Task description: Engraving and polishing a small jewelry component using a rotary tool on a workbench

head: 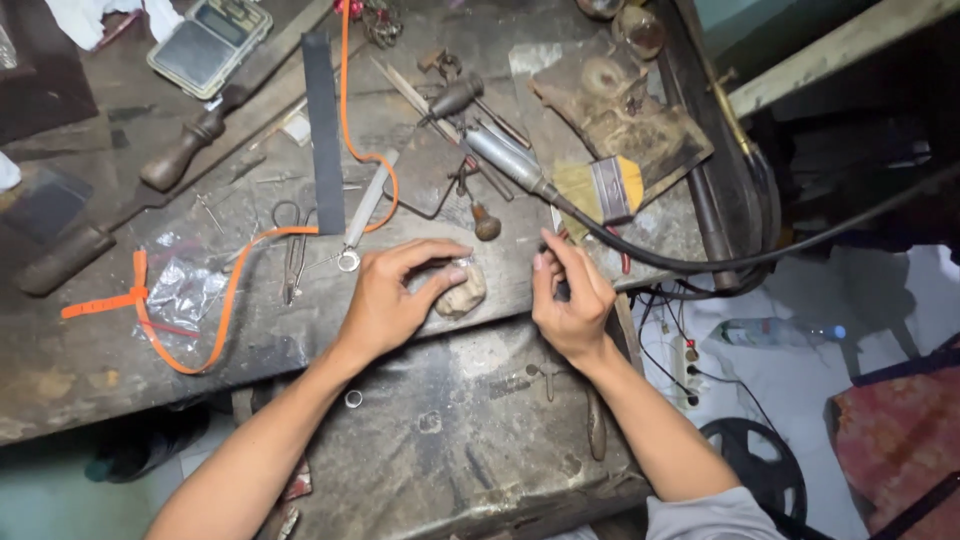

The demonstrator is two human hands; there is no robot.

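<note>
A dark, scuffed metal worktop (90,370) fills the view, with a lower grey drawer-like tray (470,440) jutting out toward the person and a pale floor on the right. The left hand (385,300) lies on the worktop's front edge, its fingers curled over a small beige lump (462,292), thumb and forefinger closing on it from both sides. The right hand (570,295) is just beside it, lifted slightly, fingertips pinched together near the thumb; whether anything tiny sits between them cannot be told. The lump rests at the worktop's edge between the two hands, nearer the left. Just above the left hand lies a slim silver tool (366,208) ending in a ring, and left of that a pair of pliers (293,250). An orange strap (232,290) loops across the worktop over a crumpled clear bag (183,297). Above the right hand a metal handpiece (505,160) joins a black hose (700,258) that curves off to the right, next to a yellow brush (600,188) on a worn block (625,125). Farther back are a dark file strip (323,130), two wooden-handled tools (180,150) and a small scale (208,45). A small metal ring (353,398) sits on the tray by the left forearm.
</note>
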